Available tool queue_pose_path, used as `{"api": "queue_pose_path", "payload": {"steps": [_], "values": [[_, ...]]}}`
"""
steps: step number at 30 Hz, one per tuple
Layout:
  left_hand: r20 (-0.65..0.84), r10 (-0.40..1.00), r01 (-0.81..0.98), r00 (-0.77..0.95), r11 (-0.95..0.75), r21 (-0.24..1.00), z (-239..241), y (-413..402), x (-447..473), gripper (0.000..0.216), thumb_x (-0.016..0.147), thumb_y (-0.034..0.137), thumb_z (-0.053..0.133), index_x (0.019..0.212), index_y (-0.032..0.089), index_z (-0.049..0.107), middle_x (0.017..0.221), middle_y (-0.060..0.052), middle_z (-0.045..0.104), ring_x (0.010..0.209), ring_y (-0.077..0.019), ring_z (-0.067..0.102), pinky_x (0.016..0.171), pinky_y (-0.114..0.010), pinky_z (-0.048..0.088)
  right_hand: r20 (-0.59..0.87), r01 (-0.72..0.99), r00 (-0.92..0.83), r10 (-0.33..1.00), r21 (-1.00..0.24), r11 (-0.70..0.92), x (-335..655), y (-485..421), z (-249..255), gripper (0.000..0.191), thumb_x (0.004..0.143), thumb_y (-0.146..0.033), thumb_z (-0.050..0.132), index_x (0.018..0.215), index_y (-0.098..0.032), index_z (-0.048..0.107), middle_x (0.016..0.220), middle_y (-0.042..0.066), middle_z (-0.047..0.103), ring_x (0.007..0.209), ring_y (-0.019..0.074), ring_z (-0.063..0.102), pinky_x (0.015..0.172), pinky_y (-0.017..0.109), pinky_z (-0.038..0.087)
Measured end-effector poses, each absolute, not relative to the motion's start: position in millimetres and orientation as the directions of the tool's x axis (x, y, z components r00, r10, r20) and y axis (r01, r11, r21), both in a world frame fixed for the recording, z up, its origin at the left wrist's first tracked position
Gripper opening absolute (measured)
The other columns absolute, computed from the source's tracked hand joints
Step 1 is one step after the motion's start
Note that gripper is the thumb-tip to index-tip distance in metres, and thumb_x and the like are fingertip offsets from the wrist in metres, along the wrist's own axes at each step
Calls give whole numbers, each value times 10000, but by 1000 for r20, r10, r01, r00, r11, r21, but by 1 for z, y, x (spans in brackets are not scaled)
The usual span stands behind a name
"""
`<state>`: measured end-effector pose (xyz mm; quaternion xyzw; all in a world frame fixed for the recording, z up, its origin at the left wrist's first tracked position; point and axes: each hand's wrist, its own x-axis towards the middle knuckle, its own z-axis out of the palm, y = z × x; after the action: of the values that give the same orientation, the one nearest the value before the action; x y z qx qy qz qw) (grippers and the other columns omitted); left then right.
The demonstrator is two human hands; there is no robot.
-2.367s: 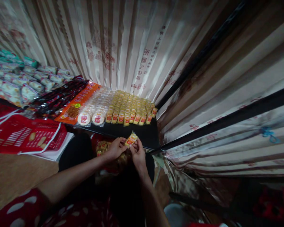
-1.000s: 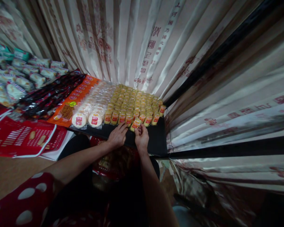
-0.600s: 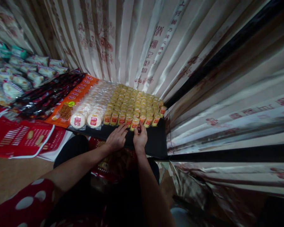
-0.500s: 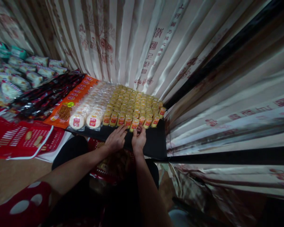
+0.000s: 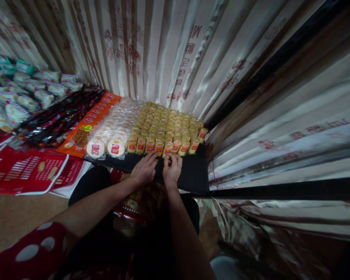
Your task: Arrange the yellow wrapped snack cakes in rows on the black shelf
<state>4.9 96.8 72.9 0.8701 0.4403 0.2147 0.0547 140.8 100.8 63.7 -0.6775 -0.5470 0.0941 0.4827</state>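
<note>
Rows of small yellow snack packets (image 5: 154, 124) with red labels stand close together on a black table (image 5: 192, 171). My right hand (image 5: 172, 169) has its fingers bent at the foot of a front yellow packet (image 5: 167, 148), which stands in the front row. My left hand (image 5: 145, 169) lies just left of it, palm down, fingers stretched toward the front row and nothing visible in them. The fingertips are small and dim, so the exact contact is hard to see. Clear-wrapped round white crackers (image 5: 116, 148) lie in two columns left of the yellow packets.
An orange snack bag (image 5: 76, 138), dark shiny packets (image 5: 61, 112) and white packets (image 5: 26, 101) extend leftward. Red bags (image 5: 26, 169) hang in front of them. Pleated curtains (image 5: 163, 50) enclose the back and right. Below my hands sits a red container (image 5: 134, 212) between my legs.
The front yellow packet has gone slightly back into line with its row. My right hand's fingers have slid lower against it. The view has shifted a little.
</note>
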Motion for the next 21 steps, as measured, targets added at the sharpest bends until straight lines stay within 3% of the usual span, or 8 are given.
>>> {"api": "queue_pose_path", "payload": {"steps": [4,14,21], "values": [[318,793,748,520,-603,279,72,97,5,395,763,83,467,1144,87,571,1383,-135,447,1332,-268,317,1045,-416,384,421,668,363,831,-740,83,141,101,63,269,864,-239,429,948,-190,680,966,80,531,941,179,525,878,330,455],[387,742,704,548,-658,265,75,95,4,412,738,39,459,1128,102,573,1356,-134,468,1289,-265,372,1051,-437,384,451,655,381,807,-748,109,142,100,64,318,850,-179,409,968,-199,703,990,87,525,907,171,533,860,323,460],[282,645,602,710,-764,232,86,98,13,364,766,98,477,1115,109,580,1298,-137,520,1269,-256,392,1037,-418,384,440,651,380,813,-752,102,145,101,61,379,792,-105,396,962,-220,714,914,63,537,871,165,520,835,303,456]]}}
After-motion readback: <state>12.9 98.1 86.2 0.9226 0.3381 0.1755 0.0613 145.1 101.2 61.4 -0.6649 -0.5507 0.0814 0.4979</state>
